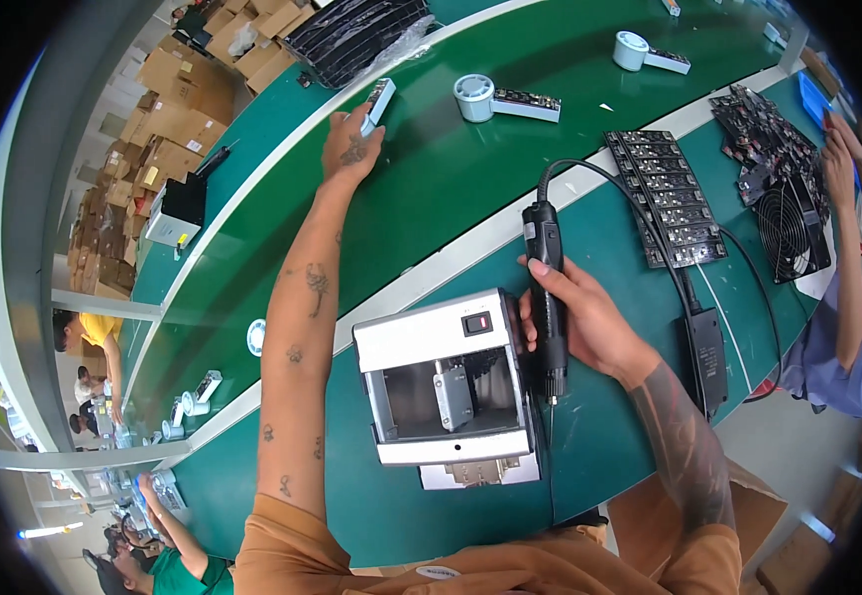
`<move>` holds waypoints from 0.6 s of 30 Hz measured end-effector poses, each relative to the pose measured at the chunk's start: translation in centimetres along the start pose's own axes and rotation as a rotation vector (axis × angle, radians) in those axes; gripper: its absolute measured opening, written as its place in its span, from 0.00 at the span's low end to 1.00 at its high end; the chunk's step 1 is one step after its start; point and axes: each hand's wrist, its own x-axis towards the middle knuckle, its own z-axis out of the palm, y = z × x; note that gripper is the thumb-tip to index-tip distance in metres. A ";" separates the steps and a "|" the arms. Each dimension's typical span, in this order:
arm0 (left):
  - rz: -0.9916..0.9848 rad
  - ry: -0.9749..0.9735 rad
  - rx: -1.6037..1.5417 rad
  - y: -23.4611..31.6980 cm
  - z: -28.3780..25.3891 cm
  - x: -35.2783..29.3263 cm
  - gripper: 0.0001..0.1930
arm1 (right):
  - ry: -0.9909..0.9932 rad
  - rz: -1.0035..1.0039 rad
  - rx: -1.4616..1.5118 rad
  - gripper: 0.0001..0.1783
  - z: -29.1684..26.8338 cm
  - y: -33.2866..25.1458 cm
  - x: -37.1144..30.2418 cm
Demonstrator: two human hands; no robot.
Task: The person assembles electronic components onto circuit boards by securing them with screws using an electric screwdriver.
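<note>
My left hand [353, 144] is stretched far out over the green conveyor belt. Its fingers close round a small handheld fan [381, 101] with an open handle that bares a circuit board; the hand hides the round head. In my right hand [589, 315] is a black electric screwdriver [547, 288], upright, bit pointing down, cord rising from its top. Just left of it stands a white and black screw feeder [431, 342] with a rocker switch. Two more handheld fans, a middle one [474, 97] and a farther one [632, 52], lie on the belt to the right.
Right of the screwdriver lies a panel of circuit boards [664, 193], with a black power adapter [705, 362] and cables nearer. A black fan [793, 228] and piled boards [768, 139] sit beside a co-worker's hands [840, 164]. Cardboard boxes [178, 89] are stacked far left.
</note>
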 end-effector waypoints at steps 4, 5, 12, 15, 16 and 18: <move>0.113 0.132 -0.139 0.2 -3.7 -4.9 0.23 | -0.013 -0.023 -0.016 0.28 0.1 0.1 -0.4; 0.150 0.167 -0.179 1.3 -5.5 -6.9 0.22 | -0.007 -0.034 -0.011 0.27 -0.1 0.1 -0.4; 0.217 0.254 -0.271 5.7 -19.9 -22.7 0.22 | 0.017 -0.126 -0.051 0.28 0.1 0.2 -0.5; 0.327 0.251 -0.312 7.4 -23.8 -29.0 0.23 | 0.018 -0.249 -0.092 0.31 -1.2 -0.2 -1.2; 0.375 0.185 -0.293 8.0 -25.1 -30.9 0.24 | -0.015 -0.301 -0.099 0.31 -0.9 -0.8 -2.2; 0.465 0.084 -0.353 9.3 -26.2 -34.2 0.22 | -0.139 -0.408 0.009 0.31 -0.8 -1.8 -3.2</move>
